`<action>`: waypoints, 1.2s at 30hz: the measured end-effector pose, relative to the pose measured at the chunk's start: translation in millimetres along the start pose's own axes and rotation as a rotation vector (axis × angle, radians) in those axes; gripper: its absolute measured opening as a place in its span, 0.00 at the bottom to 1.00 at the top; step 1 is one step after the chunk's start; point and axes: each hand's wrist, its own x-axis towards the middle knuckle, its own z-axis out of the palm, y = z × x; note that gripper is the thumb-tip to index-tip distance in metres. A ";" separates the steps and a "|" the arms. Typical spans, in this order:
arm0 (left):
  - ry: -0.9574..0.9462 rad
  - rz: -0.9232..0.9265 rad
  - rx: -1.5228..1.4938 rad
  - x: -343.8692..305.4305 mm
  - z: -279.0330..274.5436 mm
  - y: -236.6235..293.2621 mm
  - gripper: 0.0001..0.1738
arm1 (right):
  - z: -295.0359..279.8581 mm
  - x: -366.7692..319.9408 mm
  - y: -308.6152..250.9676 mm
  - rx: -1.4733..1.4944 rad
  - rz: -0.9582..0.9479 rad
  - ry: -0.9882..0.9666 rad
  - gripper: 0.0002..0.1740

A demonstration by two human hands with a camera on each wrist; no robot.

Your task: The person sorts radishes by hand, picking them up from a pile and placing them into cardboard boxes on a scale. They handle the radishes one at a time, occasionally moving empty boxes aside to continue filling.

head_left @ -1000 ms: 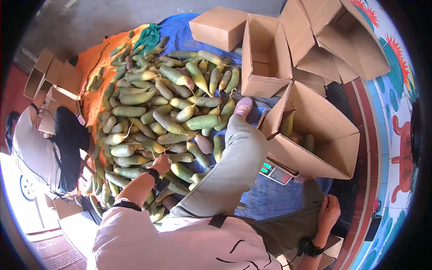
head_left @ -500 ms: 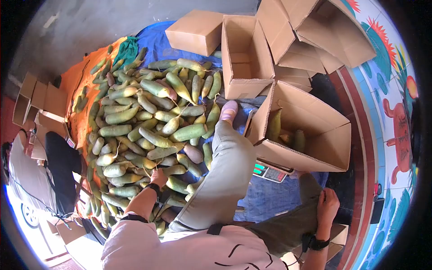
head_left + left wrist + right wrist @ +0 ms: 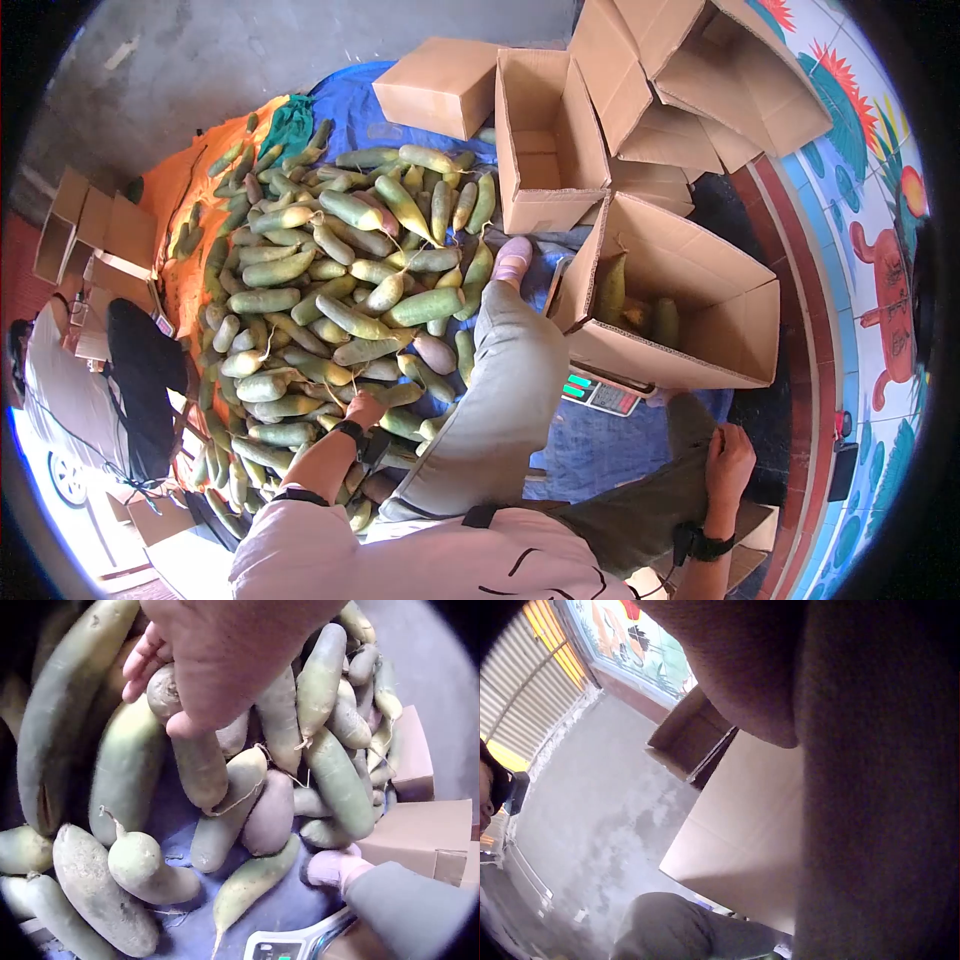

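Observation:
Among a heap of green radishes (image 3: 352, 320), the left hand (image 3: 364, 410) is low down, near the knee. In the left wrist view the left hand (image 3: 225, 664) holds the rounded end of a radish (image 3: 163, 694), thumb on one side and fingers on the other. Other radishes (image 3: 127, 772) lie around it. The right hand (image 3: 730, 462) rests on the right leg, fingers loosely curled, with nothing seen in it. Only a dark, close part of the right hand (image 3: 735, 671) shows in the right wrist view.
An open carton (image 3: 690, 350) with a few radishes stands on a scale (image 3: 600, 392). More cartons (image 3: 552, 140) stand at the back, on and beside a blue sheet (image 3: 590, 450). Another person (image 3: 70, 385) sits at the left.
The head view has shifted, moving the scene leftward. The left hand stays low in the heap with only a small change of position. The right hand remains on the leg.

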 end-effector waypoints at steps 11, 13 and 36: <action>0.063 0.393 -0.864 -62.0 -118.9 56.4 0.20 | -5.1 -3.7 0.6 0.040 -0.005 0.046 0.03; 0.055 0.541 -0.928 -75.3 -144.4 75.8 0.24 | -4.5 -4.3 2.8 0.053 0.001 0.066 0.03; -0.150 1.340 -0.486 -234.1 -151.9 308.5 0.17 | -12.1 -14.8 17.7 0.183 0.031 0.180 0.03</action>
